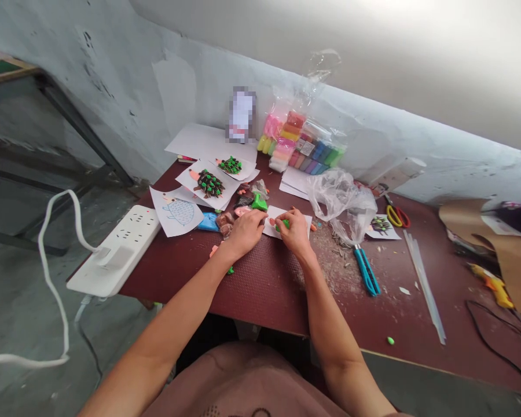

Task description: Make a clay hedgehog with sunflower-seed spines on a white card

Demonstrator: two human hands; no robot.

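Note:
On a small white card (304,219) flat on the table, my right hand (296,233) pinches a lump of green modelling clay (282,225). An orange-pink clay shape (272,221) shows on the card between my hands. My left hand (246,233) is at the card's left edge, its fingers bent and close together; what they hold, if anything, is hidden. Just beyond it lie a bright green clay lump (259,202) and brown clay in wrapping (224,222). Hedgehog pictures covered in dark spikes and green bits (211,183) lie behind, beside a blue hedgehog drawing (179,212).
Bagged coloured clay packs (301,145) and a phone (242,114) lean on the wall. To the right are a crumpled plastic bag (342,197), seed husks, a teal-handled tool (367,271), scissors (397,214), glue sticks (424,286) and a yellow glue gun (492,285). A power strip (113,255) sits left.

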